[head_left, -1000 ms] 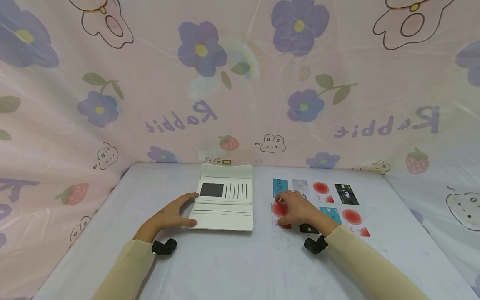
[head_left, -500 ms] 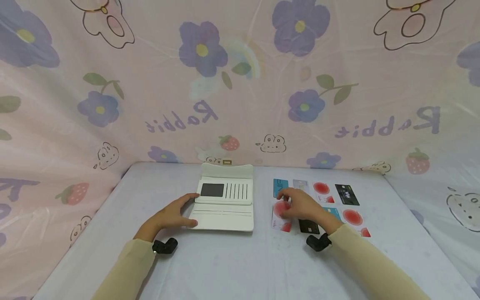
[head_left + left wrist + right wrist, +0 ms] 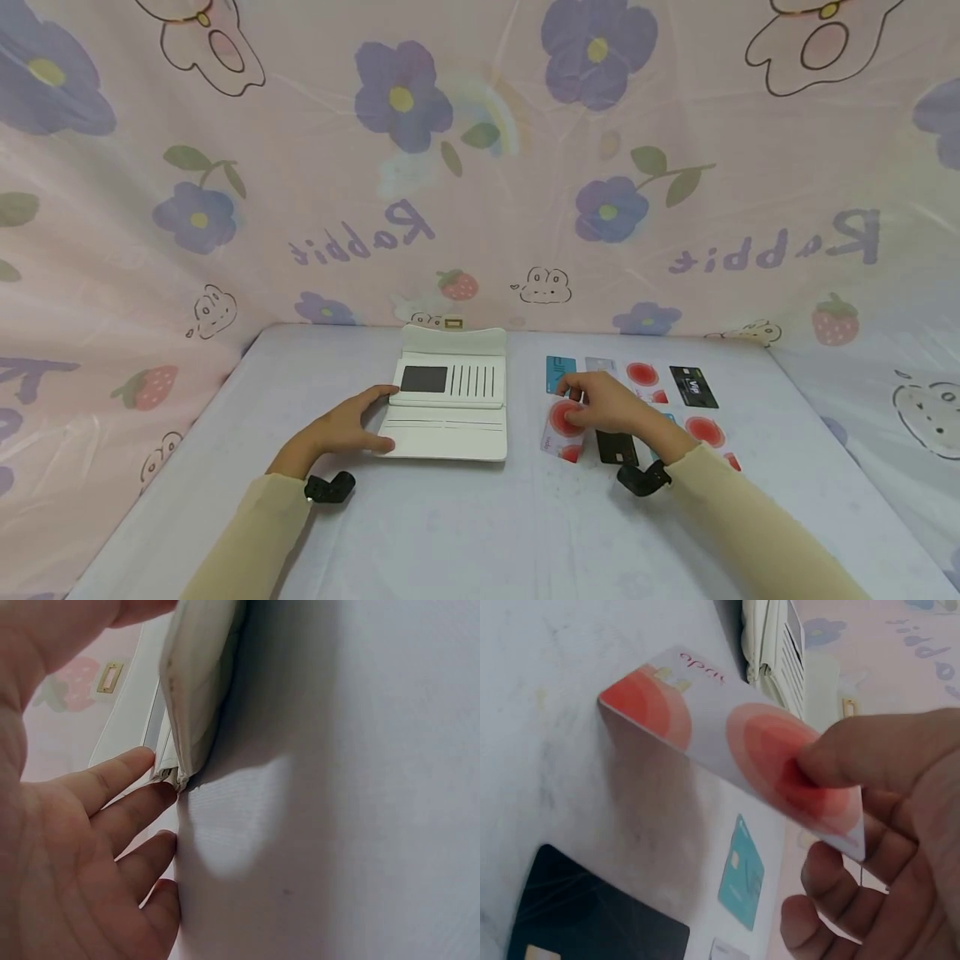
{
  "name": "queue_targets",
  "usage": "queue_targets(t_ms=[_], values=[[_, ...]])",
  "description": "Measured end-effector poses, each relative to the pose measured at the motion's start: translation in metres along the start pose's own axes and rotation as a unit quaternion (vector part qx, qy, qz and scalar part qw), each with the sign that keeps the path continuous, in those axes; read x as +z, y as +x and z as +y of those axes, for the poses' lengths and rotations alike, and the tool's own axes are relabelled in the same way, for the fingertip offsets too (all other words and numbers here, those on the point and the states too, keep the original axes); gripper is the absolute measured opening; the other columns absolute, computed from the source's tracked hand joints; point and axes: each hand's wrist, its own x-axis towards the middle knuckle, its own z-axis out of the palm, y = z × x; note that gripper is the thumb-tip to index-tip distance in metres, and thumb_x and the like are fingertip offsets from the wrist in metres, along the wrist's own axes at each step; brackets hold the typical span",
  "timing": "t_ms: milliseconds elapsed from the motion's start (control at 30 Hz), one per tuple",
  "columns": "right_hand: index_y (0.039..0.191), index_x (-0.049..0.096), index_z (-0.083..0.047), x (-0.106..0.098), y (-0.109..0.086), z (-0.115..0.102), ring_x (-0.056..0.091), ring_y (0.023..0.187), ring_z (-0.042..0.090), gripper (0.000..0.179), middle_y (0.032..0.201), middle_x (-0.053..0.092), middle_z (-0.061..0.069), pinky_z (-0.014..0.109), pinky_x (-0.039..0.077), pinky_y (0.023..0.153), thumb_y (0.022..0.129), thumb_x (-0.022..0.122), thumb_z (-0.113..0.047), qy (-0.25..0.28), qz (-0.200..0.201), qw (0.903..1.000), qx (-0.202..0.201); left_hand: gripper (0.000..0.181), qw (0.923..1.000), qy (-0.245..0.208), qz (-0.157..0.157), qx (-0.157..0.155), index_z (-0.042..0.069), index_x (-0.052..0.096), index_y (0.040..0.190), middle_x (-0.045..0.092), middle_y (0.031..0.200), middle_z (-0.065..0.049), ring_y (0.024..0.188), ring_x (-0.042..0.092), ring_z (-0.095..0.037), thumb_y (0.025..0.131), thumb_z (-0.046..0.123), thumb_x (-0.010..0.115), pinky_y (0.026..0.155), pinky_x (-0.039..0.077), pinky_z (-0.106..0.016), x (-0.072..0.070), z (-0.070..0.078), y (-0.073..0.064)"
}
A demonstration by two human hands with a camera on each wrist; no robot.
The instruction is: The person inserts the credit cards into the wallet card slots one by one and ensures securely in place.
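Note:
A white wallet [image 3: 442, 447] lies unfolded, its card slots and a dark window facing up. My left hand [image 3: 341, 427] is at its left side, with thumb and fingertips at the edge. In the left wrist view the fingers are mostly straight beside the wallet's edge [image 3: 199, 682]. Between thumb and fingers, my right hand [image 3: 609, 406] pinches a white bank card with red circles [image 3: 705, 724]. In the right wrist view this card is tilted, with its far end raised over the table. A black card [image 3: 617, 448] lies just beside it.
Behind my right hand are a teal card [image 3: 559, 372], a silver card [image 3: 602, 365] and a red-circle card [image 3: 642, 375]. Farther right lie a black VIP card [image 3: 693, 387] and another red-circle card [image 3: 705, 431]. A printed curtain [image 3: 480, 208] hangs behind the white table [image 3: 465, 525].
My right hand has pinched the near-left red-circle card and lifted it, shifting slightly right and back. More of the black card beside it shows. My left hand and the wallet stay put.

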Motion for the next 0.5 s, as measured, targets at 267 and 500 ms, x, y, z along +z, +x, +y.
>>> queue_targets(t_ms=[267, 500], values=[[0.112, 0.064, -0.013, -0.002, 0.002, -0.008, 0.048, 0.063, 0.012, 0.029, 0.072, 0.055, -0.004, 0.023, 0.044, 0.050, 0.083, 0.070, -0.012, -0.001, -0.006, 0.9999, -0.008, 0.093, 1.0000, -0.006, -0.001, 0.006, 0.016, 0.039, 0.145, 0.036, 0.152, -0.017, 0.142, 0.029, -0.040, 0.067, 0.038, 0.083, 0.113, 0.025, -0.061, -0.001, -0.002, 0.000], [0.109, 0.062, -0.013, -0.002, 0.006, -0.019, 0.050, 0.059, 0.012, 0.025, 0.068, 0.059, -0.004, 0.025, 0.045, 0.051, 0.084, 0.068, -0.012, 0.012, 0.017, 0.9998, 0.005, 0.094, 1.0000, -0.004, -0.005, 0.002, 0.016, 0.038, 0.145, 0.036, 0.153, -0.017, 0.143, 0.029, -0.040, 0.066, 0.039, 0.084, 0.113, 0.025, -0.061, -0.001, -0.001, 0.000]])
